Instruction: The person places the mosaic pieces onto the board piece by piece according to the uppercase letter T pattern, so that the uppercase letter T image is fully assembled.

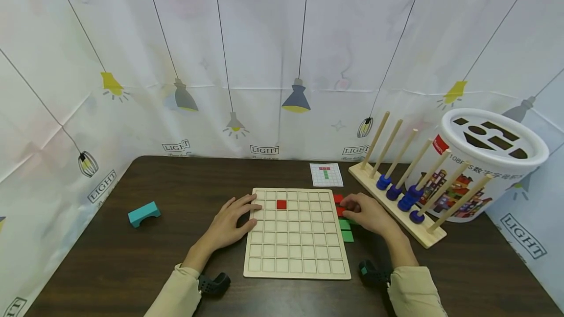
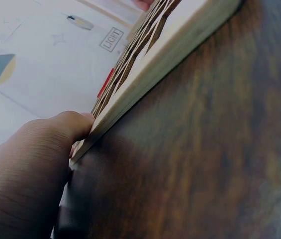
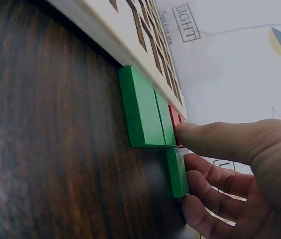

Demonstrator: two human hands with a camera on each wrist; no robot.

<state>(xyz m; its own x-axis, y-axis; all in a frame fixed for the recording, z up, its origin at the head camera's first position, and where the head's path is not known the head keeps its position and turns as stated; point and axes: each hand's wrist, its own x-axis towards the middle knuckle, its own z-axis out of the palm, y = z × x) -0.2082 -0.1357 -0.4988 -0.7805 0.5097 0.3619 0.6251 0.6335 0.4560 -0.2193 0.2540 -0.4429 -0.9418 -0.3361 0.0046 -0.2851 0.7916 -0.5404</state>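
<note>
A wooden grid board (image 1: 295, 276) lies on the table with a red square tile (image 1: 281, 204) in one upper cell. My left hand (image 1: 229, 224) rests at the board's left edge, fingers spread and fingertips on the rim. In the left wrist view the thumb (image 2: 73, 124) touches the board's side. My right hand (image 1: 367, 213) is past the right edge, its thumb and bent fingers at a loose red tile (image 1: 340, 211). Another red tile (image 1: 338, 198) lies behind it, and green tiles (image 1: 347, 236) lie in front. One green tile (image 3: 177, 174) sits right by the right fingers.
A pattern card (image 1: 326, 175) lies behind the board. To the right stand a wooden peg rack (image 1: 398, 204) with blue rings and a large white bucket (image 1: 493, 160). A teal arch block (image 1: 144, 214) is at the left. Patterned cloth hangs behind the table.
</note>
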